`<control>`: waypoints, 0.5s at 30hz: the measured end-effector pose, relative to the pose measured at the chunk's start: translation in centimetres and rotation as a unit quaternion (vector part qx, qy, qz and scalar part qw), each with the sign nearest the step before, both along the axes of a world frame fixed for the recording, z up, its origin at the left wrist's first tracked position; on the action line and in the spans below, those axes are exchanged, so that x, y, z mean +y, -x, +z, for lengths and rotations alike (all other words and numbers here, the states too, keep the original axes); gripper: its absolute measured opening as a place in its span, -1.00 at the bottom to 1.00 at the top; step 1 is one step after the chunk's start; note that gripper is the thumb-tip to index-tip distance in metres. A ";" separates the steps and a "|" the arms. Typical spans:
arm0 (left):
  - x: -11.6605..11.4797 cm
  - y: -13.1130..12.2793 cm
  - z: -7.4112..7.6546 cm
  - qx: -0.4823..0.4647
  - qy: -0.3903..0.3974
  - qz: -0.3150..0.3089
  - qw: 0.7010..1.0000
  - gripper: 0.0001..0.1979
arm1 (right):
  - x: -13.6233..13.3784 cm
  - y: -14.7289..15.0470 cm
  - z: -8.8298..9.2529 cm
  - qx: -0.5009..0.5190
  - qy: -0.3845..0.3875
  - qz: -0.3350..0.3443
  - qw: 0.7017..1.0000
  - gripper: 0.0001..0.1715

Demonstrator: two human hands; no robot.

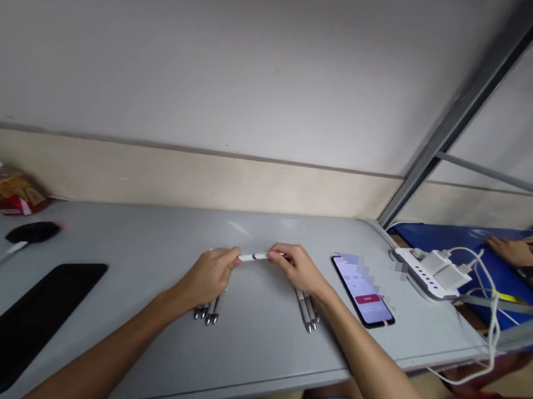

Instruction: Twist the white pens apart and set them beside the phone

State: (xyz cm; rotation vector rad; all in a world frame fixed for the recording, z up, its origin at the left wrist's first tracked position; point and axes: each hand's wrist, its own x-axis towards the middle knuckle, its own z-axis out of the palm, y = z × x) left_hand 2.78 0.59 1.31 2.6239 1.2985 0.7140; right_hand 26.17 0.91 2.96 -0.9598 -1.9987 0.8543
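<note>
A white pen (253, 257) with a dark band is held level above the grey table (245, 331), stretched between my two hands. My left hand (210, 275) pinches its left end, and my right hand (297, 266) pinches the right end; the fingertips cover both ends. Several silver-tipped pens (208, 312) lie below my left hand, their upper parts hidden by it. Another bunch of pens (307, 310) rests under my right wrist, partly covered.
A lit phone (362, 292) lies right of my right arm, near a white power strip (429, 276) with plugs and cables. At left are a black mat (19, 322), a black mouse (33, 231) and a bottle (10, 187). Another person's hands (516, 252) rest at the blue table.
</note>
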 end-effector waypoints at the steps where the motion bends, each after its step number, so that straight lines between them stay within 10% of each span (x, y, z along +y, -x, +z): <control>1: 0.1 0.1 -0.1 -0.008 0.009 0.001 1.000 -0.80 | -0.1 0.0 0.1 -0.005 -0.030 -0.008 0.999 -0.66; 15: 0.1 0.0 0.0 0.001 0.009 -0.009 1.000 -0.76 | 0.5 -0.4 -0.8 0.030 -0.009 -0.031 0.999 -0.70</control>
